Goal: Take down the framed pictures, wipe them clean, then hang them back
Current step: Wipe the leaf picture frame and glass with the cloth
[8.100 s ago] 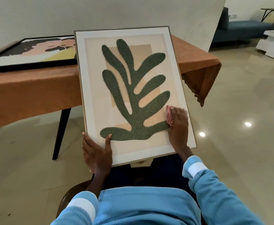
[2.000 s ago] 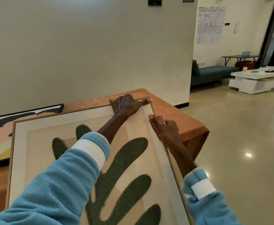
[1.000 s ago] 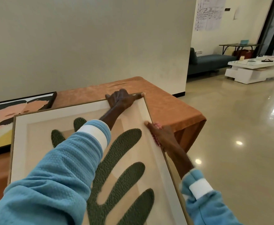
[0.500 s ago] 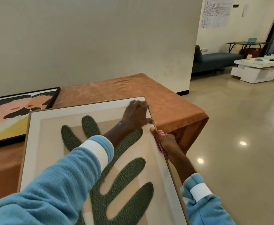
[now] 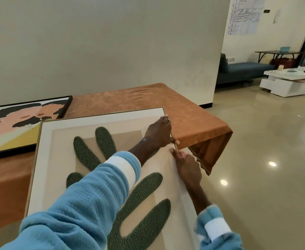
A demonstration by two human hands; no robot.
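Note:
The leaf picture (image 5: 57, 159), a green leaf shape on beige in a thin gold frame, lies tilted in front of me with its far end over the table. My left hand (image 5: 159, 134) reaches across the glass and grips the frame's right edge near the top corner, thumb hooked round it. Just below, my right hand (image 5: 188, 168) lies along the same edge with its forefinger on the glass. The pink checked cloth it held a moment ago is hidden under it. A second picture (image 5: 21, 123), black-framed, lies flat on the table at left.
The table (image 5: 139, 100) has an orange cloth hanging over its right end and stands against a bare wall. Shiny floor spreads to the right. A blue sofa (image 5: 244, 71) and a white low table (image 5: 289, 82) stand far right.
My left hand slid from the top edge round the corner onto the right edge. My right hand moved down that edge, and the cloth went out of sight beneath it.

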